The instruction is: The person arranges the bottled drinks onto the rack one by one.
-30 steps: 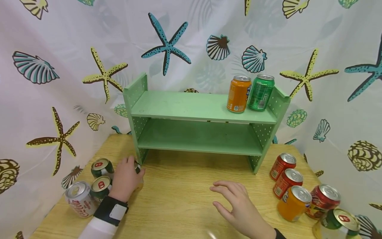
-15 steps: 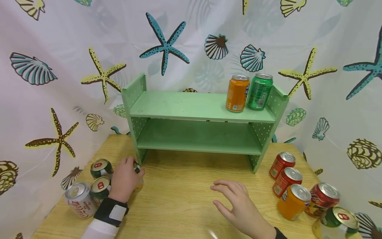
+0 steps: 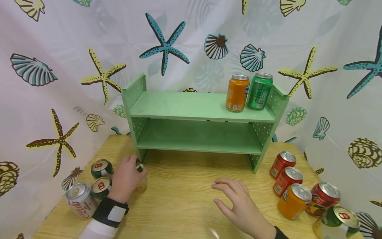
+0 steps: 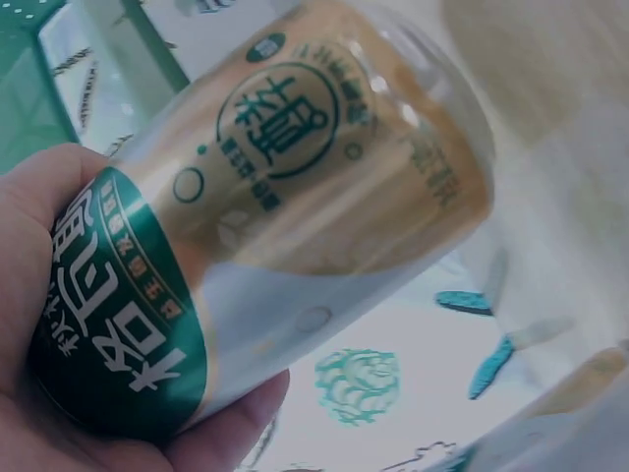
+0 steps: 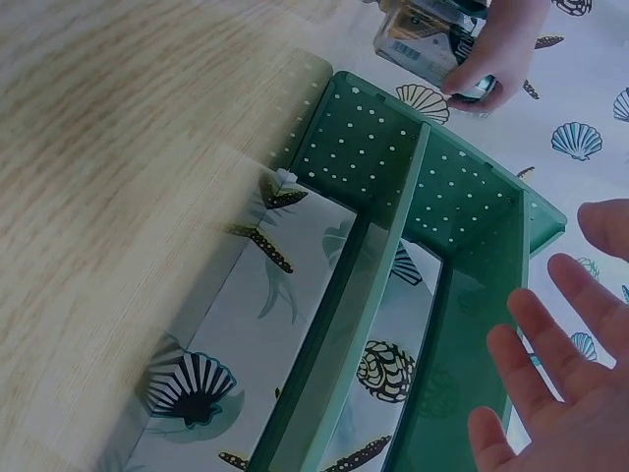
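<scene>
My left hand (image 3: 126, 178) grips the top end of a green, white and gold drink can (image 4: 265, 216) in front of the shelf's left end. Fingers and thumb wrap its green end in the left wrist view; in the head view the hand hides much of the can. My right hand (image 3: 237, 207) is held over the table's middle right, fingers apart and loosely bent, with nothing in it. The light green two-tier shelf (image 3: 179, 104) carries an orange can (image 3: 237, 93) and a green can (image 3: 260, 92) at its upper right.
Two green-topped cans (image 3: 100, 186) and a white Coca-Cola can (image 3: 82, 204) stand left of my left hand. Red cans (image 3: 287, 182), another orange can (image 3: 293, 203) and a green-and-gold can (image 3: 337, 222) stand at the right. A patterned curtain (image 3: 191, 43) hangs behind.
My left hand has shifted slightly to the right with the can in its grip. The right hand keeps nearly the same place. The cans on the shelf stay where they were.
</scene>
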`<action>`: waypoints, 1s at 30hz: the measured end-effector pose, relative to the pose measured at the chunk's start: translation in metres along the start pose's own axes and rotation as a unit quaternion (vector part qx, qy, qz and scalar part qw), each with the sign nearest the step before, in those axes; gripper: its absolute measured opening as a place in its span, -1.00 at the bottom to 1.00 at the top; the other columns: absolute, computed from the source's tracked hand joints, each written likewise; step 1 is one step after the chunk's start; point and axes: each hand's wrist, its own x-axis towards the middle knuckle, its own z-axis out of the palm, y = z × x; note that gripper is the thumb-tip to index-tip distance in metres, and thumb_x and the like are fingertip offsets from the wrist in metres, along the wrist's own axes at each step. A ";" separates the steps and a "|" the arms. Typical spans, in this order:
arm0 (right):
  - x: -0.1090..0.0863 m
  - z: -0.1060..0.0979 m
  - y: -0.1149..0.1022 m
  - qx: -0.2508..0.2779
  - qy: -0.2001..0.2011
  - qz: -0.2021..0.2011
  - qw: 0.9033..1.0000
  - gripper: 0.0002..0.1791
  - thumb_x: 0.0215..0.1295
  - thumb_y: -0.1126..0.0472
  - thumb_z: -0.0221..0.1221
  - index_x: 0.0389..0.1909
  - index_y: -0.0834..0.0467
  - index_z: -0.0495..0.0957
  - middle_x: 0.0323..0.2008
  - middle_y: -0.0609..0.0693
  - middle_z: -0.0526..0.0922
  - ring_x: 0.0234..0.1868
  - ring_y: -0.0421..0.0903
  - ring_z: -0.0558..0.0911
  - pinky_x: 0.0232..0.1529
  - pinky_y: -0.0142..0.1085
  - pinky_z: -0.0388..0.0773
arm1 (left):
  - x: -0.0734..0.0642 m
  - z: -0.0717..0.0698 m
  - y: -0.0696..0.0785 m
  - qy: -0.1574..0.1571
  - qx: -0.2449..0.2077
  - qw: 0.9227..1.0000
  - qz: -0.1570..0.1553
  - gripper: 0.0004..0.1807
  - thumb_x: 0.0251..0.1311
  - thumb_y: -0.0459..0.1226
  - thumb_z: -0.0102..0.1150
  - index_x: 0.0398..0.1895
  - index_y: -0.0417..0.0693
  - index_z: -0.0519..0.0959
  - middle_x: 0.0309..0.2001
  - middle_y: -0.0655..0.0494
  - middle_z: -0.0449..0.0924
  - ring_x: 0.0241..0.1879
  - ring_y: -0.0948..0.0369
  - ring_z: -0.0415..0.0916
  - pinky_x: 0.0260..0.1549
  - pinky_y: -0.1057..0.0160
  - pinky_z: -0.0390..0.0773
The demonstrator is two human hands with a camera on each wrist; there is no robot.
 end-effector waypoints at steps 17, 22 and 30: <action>0.004 0.001 0.001 -0.010 -0.008 0.015 1.000 -0.45 0.16 0.18 0.49 0.19 -0.02 0.59 0.17 -0.15 0.62 0.16 -0.12 0.57 0.13 -0.09 0.40 | -0.015 -0.011 0.049 -0.001 0.007 0.999 0.052 -0.57 0.11 -0.19 0.44 0.00 -0.23 0.62 -0.15 -0.15 0.63 -0.38 0.05 0.59 -0.44 0.09 0.60; 0.008 0.004 0.001 -0.007 -0.016 0.020 1.000 -0.43 0.17 0.16 0.49 0.22 -0.03 0.57 0.17 -0.17 0.61 0.17 -0.14 0.58 0.13 -0.03 0.45 | -0.017 -0.010 0.056 -0.001 0.002 0.998 0.062 -0.57 0.07 -0.20 0.47 -0.02 -0.21 0.63 -0.18 -0.11 0.63 -0.39 0.08 0.60 -0.45 0.13 0.60; 0.016 0.009 -0.003 0.018 -0.048 0.057 0.997 -0.42 0.25 0.07 0.45 0.28 0.01 0.54 0.21 -0.11 0.61 0.23 -0.09 0.58 0.21 0.07 0.48 | -0.024 -0.005 0.073 -0.019 -0.005 0.996 0.086 -0.59 0.05 -0.20 0.49 -0.04 -0.18 0.64 -0.15 -0.08 0.63 -0.43 0.16 0.55 -0.48 0.21 0.56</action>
